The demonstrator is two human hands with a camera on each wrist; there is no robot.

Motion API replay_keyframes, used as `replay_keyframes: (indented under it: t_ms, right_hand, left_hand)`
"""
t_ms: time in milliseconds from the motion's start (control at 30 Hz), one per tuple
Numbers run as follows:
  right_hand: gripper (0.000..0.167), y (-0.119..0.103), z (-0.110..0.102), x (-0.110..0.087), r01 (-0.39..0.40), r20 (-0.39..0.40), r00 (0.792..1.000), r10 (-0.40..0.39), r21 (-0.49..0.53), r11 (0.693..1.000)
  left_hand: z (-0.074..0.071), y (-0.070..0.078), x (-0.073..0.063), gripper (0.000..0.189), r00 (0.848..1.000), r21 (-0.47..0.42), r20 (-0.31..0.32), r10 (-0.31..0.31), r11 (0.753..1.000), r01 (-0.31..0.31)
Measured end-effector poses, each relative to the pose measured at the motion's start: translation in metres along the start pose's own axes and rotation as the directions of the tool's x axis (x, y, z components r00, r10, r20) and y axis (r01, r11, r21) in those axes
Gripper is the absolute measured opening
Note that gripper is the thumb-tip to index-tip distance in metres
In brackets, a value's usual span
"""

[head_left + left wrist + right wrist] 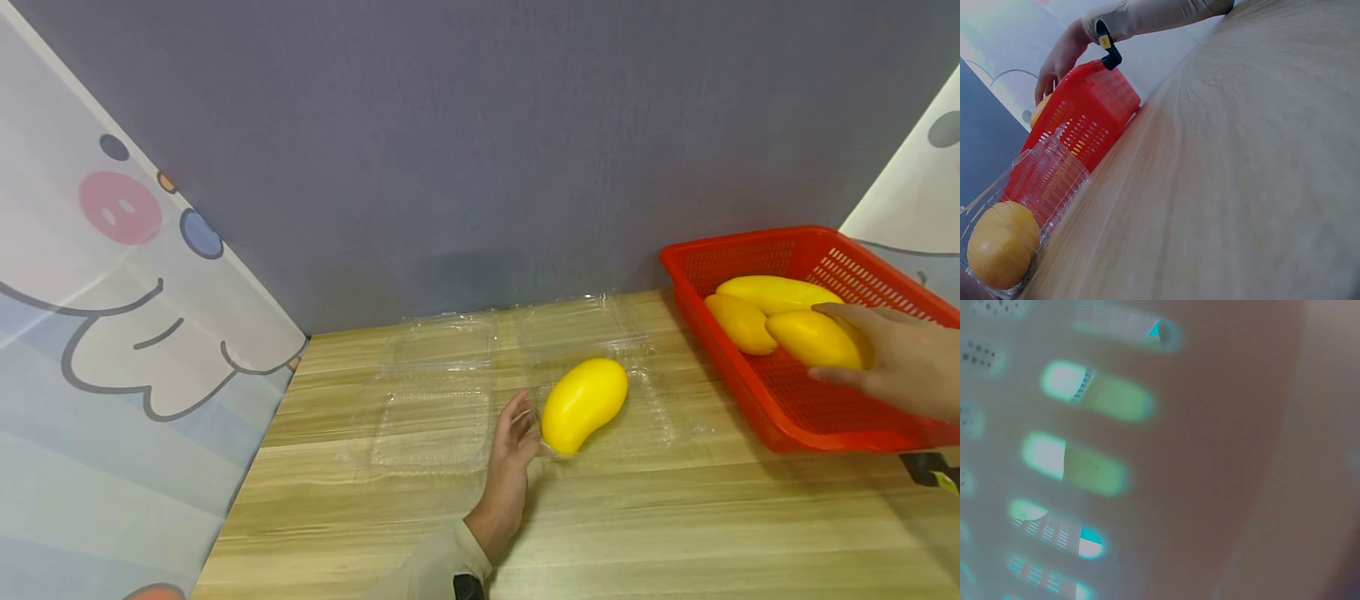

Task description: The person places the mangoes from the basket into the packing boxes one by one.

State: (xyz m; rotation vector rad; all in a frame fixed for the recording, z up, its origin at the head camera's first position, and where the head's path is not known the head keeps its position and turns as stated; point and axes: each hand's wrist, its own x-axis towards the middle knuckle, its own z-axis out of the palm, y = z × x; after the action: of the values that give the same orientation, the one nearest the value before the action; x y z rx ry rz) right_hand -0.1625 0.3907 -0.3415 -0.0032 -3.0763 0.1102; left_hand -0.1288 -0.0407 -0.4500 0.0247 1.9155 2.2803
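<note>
R hand [903, 357] pinches mango [817, 339] by 1 end; L hand [512, 450] spread, nr boxed mango [585, 405].

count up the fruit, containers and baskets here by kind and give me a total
smooth, yellow, mango-shaped fruits: 4
clear, open, thin plastic containers: 2
red, rectangular plastic basket with slotted walls: 1
total: 7
</note>
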Motion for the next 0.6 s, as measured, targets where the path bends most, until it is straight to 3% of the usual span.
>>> replay_keyframes:
  t_ms: [600]
  right_hand:
    - [0.096, -0.0073, -0.0003, -0.0013, 0.013, -0.004, 1.0, -0.013, -0.019, 1.0]
  left_hand:
    - [0.001, -0.0003, 0.0001, 0.073, 1.0, 0.007, -0.001, 0.009, 1.0, -0.009]
